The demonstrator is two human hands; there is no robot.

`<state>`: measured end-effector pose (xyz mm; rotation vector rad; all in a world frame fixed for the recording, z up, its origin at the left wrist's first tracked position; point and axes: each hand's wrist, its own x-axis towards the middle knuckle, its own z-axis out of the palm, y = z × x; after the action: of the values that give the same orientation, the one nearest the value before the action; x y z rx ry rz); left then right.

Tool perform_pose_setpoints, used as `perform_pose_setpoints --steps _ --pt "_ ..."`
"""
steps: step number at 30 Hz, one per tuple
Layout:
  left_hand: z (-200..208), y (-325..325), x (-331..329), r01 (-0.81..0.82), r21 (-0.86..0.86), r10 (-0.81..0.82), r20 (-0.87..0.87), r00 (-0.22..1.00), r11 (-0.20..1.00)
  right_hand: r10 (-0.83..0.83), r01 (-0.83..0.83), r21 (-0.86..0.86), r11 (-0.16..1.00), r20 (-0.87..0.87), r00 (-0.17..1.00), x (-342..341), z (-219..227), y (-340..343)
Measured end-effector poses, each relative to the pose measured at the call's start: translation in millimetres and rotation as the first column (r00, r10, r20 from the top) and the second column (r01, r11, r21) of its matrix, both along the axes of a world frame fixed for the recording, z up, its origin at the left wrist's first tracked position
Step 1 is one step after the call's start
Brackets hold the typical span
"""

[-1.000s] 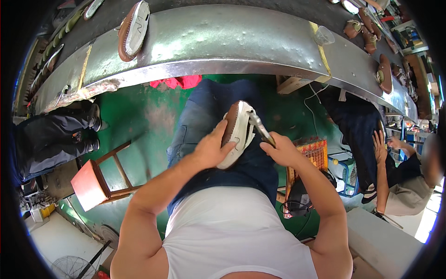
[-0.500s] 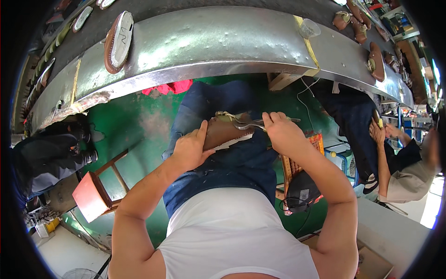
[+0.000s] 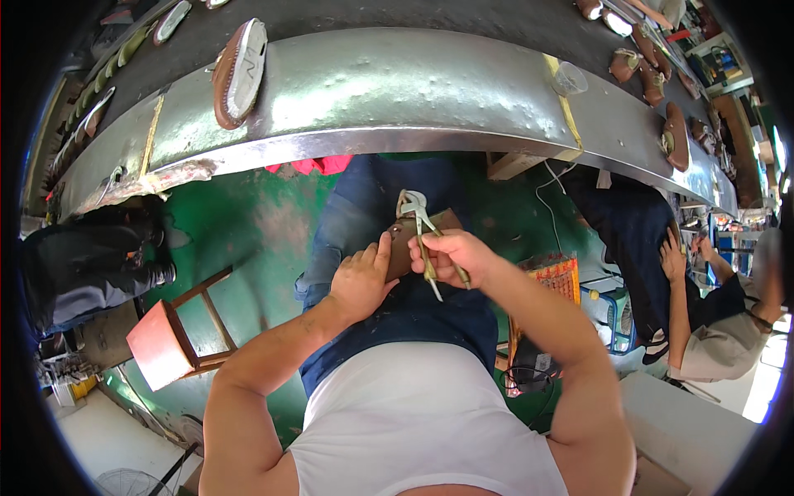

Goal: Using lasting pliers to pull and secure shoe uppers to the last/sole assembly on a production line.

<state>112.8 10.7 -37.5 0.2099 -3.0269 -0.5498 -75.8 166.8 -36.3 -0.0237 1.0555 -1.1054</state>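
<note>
Right hand (image 3: 451,258) holds the pliers (image 3: 421,217) by their spread handles, head at the far edge of the brown shoe (image 3: 400,250); contact not clear. Left hand (image 3: 361,281) grips the shoe's left side, over my blue trousers (image 3: 351,219), presumably so the lap backs it and it sits steady under the tool.

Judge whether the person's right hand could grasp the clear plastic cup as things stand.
Probably not: the right hand grips pliers, though nothing visible seems to block its way to the cup.
</note>
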Motion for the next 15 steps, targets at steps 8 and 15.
perform_pose_setpoints --steps 8,15 --pt "61 -49 -8 0.16 0.177 -0.204 0.271 0.941 0.971 -0.21 0.211 -0.123 0.97 0.017 0.978 13 55 56" --pt "115 -48 -31 0.009 0.717 -0.037 0.024 0.999 0.697 -0.091 0.179 0.077 0.981 -0.631 0.77 3 41 111"
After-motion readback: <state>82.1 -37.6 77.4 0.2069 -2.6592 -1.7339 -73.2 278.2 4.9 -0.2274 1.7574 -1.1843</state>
